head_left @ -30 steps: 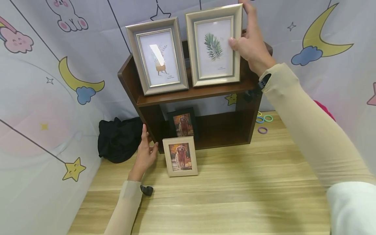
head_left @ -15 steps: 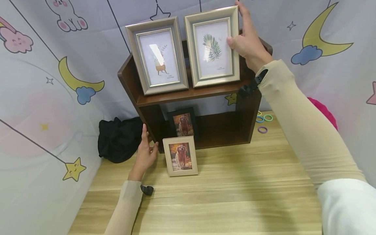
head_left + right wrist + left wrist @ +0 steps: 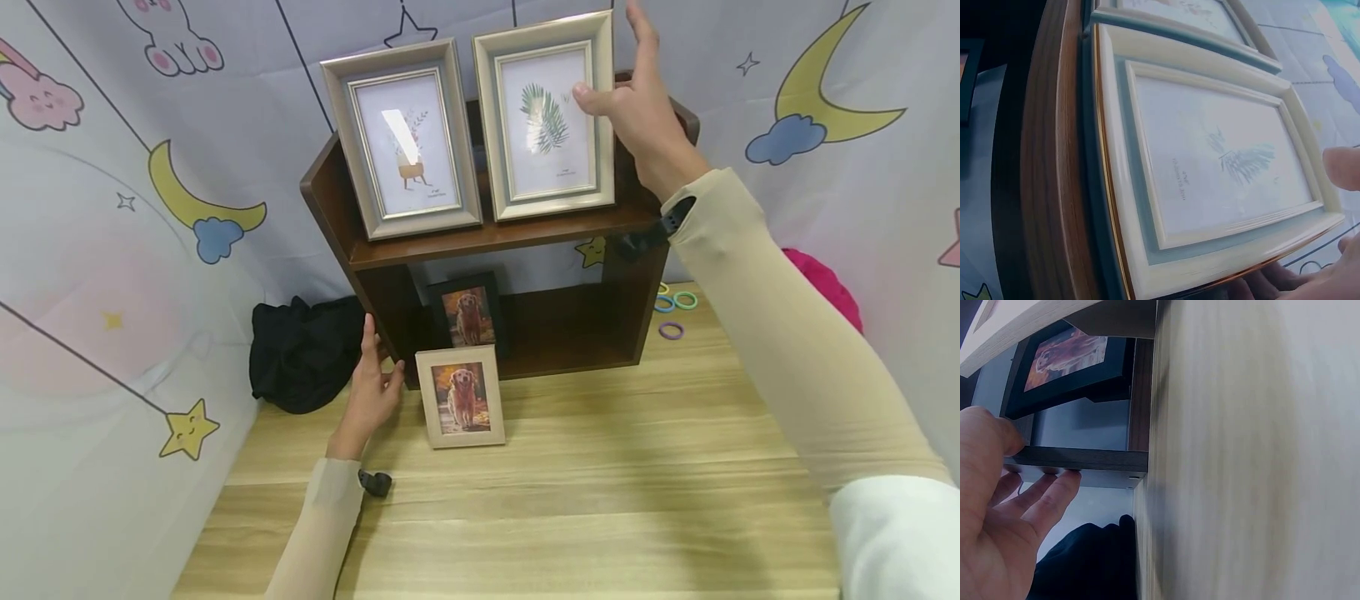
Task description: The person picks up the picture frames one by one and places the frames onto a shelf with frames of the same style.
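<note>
A cream picture frame with a green leaf print [image 3: 545, 125] leans upright on the upper shelf. My right hand [image 3: 648, 112] is at its right side, thumb in front of the glass and index finger straight, apart from the top corner. In the right wrist view, other fingers lie along the side of the frame [image 3: 1222, 162]. Low down, my left hand [image 3: 369, 396] holds the left side panel of the brown wooden shelf [image 3: 495, 247]. The left wrist view shows its thumb at the panel's front edge [image 3: 1085, 457] and its fingers on the outer face.
A potted-plant picture frame [image 3: 405, 142] stands left of the leaf one. Below are a black frame [image 3: 467, 312] inside the shelf and a light wood frame [image 3: 462, 400] before it, both with dog pictures. Black cloth [image 3: 300, 358], coloured rings [image 3: 671, 331] and a pink item [image 3: 825, 287] flank the shelf.
My right index finger has come off the leaf frame's top corner and the hand has shifted slightly right. The leaf frame has turned slightly. My left hand has stayed in place.
</note>
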`<state>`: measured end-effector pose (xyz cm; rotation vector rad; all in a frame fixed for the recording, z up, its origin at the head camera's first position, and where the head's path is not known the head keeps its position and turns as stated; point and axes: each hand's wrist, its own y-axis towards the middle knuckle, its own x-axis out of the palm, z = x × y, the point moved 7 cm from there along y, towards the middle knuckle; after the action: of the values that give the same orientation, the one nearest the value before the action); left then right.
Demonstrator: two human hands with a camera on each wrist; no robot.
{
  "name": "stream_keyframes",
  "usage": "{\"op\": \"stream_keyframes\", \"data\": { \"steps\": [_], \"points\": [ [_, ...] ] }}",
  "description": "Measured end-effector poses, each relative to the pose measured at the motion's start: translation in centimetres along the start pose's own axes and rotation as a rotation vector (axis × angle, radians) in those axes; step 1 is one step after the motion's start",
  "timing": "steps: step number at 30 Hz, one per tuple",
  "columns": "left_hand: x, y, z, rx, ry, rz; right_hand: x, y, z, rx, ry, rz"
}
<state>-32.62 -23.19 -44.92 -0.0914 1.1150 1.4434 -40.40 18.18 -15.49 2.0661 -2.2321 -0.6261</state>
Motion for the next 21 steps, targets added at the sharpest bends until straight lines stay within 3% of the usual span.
{"op": "stream_keyframes", "data": {
  "steps": [6, 21],
  "points": [
    [0.0, -0.1, -0.4, -0.038, -0.005, -0.021, -0.4, -1.1, 0.1, 0.024, 0.005, -0.007],
    [0.0, -0.1, -0.3, -0.045, 0.003, -0.014, -1.0, -5.3, -0.4, -0.098, -0.055, -0.061]
  ]
}}
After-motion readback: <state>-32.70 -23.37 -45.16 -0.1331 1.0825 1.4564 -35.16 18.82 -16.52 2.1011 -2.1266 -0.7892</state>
